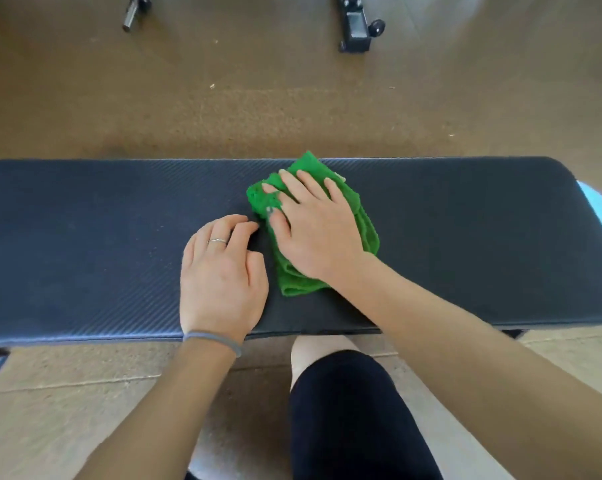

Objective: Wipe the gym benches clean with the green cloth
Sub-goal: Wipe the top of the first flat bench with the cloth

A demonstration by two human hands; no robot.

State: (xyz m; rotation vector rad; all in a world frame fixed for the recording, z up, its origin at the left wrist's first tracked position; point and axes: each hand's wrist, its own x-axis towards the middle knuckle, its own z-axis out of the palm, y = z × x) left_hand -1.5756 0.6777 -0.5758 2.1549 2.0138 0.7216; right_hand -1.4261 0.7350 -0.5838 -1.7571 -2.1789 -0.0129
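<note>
A long black padded gym bench (85, 244) runs across the view from left to right. A folded green cloth (367, 220) lies on its middle. My right hand (313, 223) presses flat on the cloth with fingers spread, covering most of it. My left hand (220, 271) rests on the bare pad just left of the cloth, fingers loosely curled, holding nothing. It wears a ring and a grey band at the wrist.
Brown gym floor (223, 98) lies beyond the bench. Black equipment feet (356, 29) and a bar end (131, 15) stand at the far edge. My knee in dark shorts (344, 393) is just below the bench's near edge. A light blue object (600, 213) shows past the bench's right end.
</note>
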